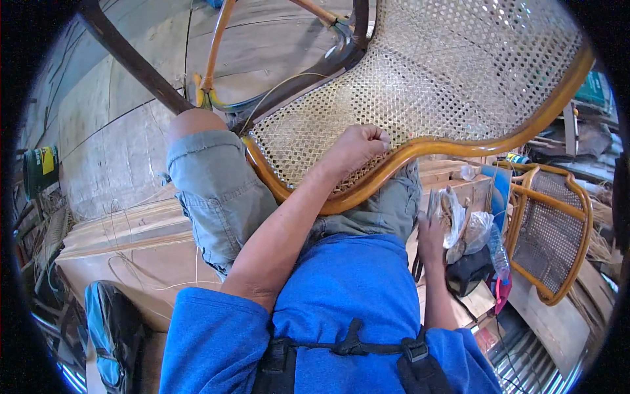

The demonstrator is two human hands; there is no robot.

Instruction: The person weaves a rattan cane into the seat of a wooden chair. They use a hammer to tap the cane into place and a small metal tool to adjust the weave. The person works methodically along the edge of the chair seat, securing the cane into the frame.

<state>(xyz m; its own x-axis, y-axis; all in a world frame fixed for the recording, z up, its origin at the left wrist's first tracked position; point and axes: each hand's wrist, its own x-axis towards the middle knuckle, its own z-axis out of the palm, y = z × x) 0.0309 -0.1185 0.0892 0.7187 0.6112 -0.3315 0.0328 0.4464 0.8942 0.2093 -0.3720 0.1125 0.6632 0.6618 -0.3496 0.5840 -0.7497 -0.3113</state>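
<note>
A chair with a woven cane panel and a rounded, varnished rattan frame lies tilted across my lap. My left hand rests on the weave near the frame's front curve, its fingers curled closed. Whatever is between those fingers, if anything, is too small to make out. One loose cane strand arcs up from the panel's left corner. Down beside my right thigh is my right hand, close to clear plastic bags; its fingers are blurred and partly hidden.
Dark chair legs and a rattan brace extend over the plywood floor at the upper left. Another cane-panelled rattan piece stands at right, by a plastic bottle. A blue and black bag sits lower left, near stacked boards.
</note>
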